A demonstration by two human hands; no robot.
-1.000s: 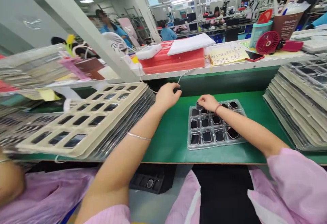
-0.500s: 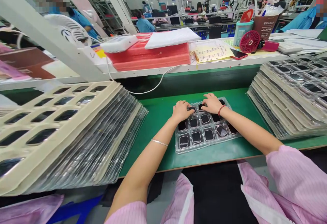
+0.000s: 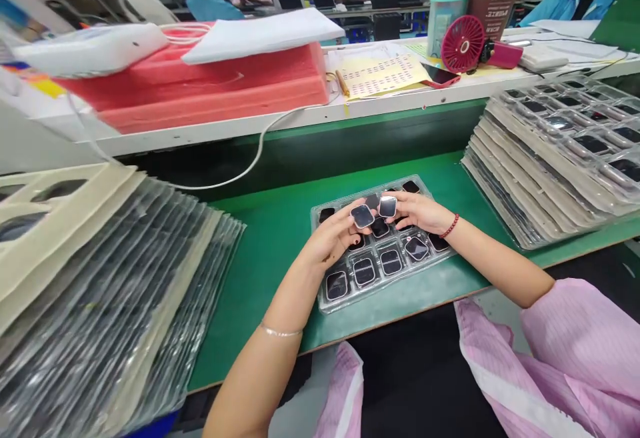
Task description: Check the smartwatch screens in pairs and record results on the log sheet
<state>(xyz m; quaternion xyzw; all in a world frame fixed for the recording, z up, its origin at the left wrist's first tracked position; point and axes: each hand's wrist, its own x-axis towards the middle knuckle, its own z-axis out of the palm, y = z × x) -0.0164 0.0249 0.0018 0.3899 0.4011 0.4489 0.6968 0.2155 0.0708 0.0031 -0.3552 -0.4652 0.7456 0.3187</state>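
Observation:
A clear plastic tray (image 3: 327, 303) lies on the green bench, its pockets holding dark square glass pieces with rounded corners and pale rims. Just above its back half, my left hand (image 3: 333, 235) pinches one square glass piece (image 3: 363, 216) by its edge. My right hand (image 3: 419, 211) grips another square glass piece (image 3: 387, 207) between thumb and fingers. The two held pieces are close together, tilted, and apart from the tray. One piece (image 3: 417, 248) in the front row sits turned cornerwise in its pocket. The hands cover some of the back pockets.
A tall leaning stack of filled trays (image 3: 165, 305) stands at the left, another stack (image 3: 530, 178) at the right. Along the shelf behind are red foam (image 3: 215, 91), papers, a phone (image 3: 440, 76) and a pink fan (image 3: 463, 45). A white cable (image 3: 257, 151) hangs below the shelf.
Both hands were down at the tray's back row; now they have come up and towards me, each with a square glass piece lifted out. The view has shifted closer and to the right.

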